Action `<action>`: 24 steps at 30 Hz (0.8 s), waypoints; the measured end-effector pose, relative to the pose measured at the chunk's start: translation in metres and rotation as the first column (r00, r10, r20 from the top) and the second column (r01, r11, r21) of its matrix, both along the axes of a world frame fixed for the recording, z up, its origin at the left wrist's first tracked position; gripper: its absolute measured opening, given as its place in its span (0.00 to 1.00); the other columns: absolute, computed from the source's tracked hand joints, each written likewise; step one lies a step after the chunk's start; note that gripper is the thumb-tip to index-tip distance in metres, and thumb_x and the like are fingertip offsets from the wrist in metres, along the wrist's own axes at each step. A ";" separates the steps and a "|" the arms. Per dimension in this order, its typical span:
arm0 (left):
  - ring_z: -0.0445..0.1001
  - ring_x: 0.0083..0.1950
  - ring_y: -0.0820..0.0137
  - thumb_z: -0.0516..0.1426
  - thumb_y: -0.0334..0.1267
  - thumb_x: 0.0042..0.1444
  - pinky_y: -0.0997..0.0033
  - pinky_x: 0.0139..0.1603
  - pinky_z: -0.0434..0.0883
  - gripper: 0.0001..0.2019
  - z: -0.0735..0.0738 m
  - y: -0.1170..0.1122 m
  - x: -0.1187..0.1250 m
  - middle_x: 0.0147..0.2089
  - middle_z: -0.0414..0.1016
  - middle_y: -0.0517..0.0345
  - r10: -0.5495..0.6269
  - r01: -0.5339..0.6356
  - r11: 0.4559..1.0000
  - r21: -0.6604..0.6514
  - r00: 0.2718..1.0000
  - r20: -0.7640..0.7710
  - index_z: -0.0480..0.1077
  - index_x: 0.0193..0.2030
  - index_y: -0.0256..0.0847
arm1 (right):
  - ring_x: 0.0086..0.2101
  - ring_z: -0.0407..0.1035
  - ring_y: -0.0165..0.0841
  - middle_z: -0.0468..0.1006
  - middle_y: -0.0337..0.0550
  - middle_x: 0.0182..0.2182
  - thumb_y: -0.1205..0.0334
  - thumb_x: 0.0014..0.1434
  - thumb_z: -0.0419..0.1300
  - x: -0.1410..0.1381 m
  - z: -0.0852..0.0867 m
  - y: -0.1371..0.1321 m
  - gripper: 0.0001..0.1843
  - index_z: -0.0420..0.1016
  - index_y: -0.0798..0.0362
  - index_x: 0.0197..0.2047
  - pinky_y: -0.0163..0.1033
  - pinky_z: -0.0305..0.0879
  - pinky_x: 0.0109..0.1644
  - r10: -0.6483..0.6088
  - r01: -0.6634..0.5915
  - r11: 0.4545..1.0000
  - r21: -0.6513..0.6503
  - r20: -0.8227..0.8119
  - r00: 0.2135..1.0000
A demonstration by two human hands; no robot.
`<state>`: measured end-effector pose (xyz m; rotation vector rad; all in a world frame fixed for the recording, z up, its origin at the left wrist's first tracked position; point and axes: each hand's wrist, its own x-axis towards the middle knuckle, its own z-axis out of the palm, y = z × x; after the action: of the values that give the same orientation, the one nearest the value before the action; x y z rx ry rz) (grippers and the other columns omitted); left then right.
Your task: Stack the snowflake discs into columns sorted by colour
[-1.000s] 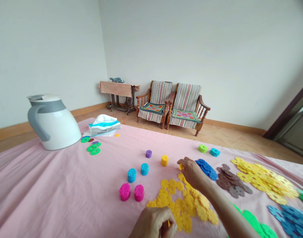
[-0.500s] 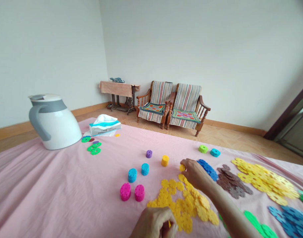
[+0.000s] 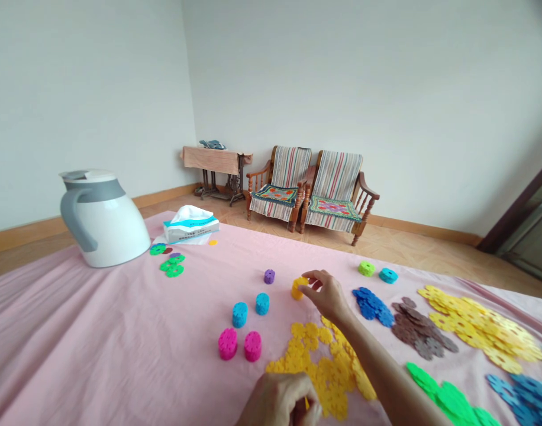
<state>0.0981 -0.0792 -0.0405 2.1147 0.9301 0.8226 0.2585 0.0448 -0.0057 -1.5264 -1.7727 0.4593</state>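
Tablecloth point(image 3: 120, 331) — one yellow stack point(image 3: 296, 290), two magenta point(image 3: 252, 347)

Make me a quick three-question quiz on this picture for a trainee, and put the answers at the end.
1. Which hand has its fingertips at the yellow stack?
2. True or false: in the picture, the white jug stands to the right of the tissue box.
3. How many pink stacks stand on the cloth?

Key:
1. The right hand.
2. False; the jug is to the left.
3. Two.
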 end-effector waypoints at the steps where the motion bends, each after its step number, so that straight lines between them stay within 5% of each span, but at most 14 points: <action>1: 0.55 0.16 0.81 0.51 0.20 0.39 0.81 0.20 0.53 0.09 -0.001 0.000 0.000 0.15 0.56 0.70 0.000 0.000 1.000 -0.007 1.000 0.003 0.61 0.21 0.38 | 0.30 0.69 0.32 0.73 0.44 0.31 0.58 0.49 0.59 -0.001 -0.001 0.000 0.15 0.75 0.56 0.39 0.37 0.65 0.36 0.003 -0.003 1.000 -0.007 -0.006 1.000; 18: 0.55 0.17 0.80 0.50 0.20 0.38 0.82 0.19 0.51 0.10 -0.005 0.000 0.002 0.14 0.53 0.70 -0.002 0.003 1.000 -0.023 1.000 0.014 0.57 0.18 0.39 | 0.28 0.67 0.30 0.72 0.44 0.32 0.59 0.47 0.59 -0.008 -0.007 0.002 0.16 0.75 0.56 0.40 0.36 0.64 0.35 0.028 -0.028 0.999 -0.015 0.010 1.000; 24: 0.55 0.17 0.81 0.50 0.18 0.36 0.82 0.20 0.51 0.10 -0.001 0.001 0.001 0.14 0.53 0.71 0.001 -0.001 1.000 -0.024 1.000 0.002 0.57 0.19 0.38 | 0.27 0.67 0.30 0.74 0.44 0.31 0.58 0.51 0.55 0.005 0.005 -0.002 0.14 0.74 0.57 0.39 0.35 0.63 0.33 -0.030 0.030 1.000 -0.001 0.036 0.999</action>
<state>0.0987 -0.0784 -0.0411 2.0927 0.9357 0.8094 0.2640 0.0425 -0.0007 -1.5699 -1.7747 0.4205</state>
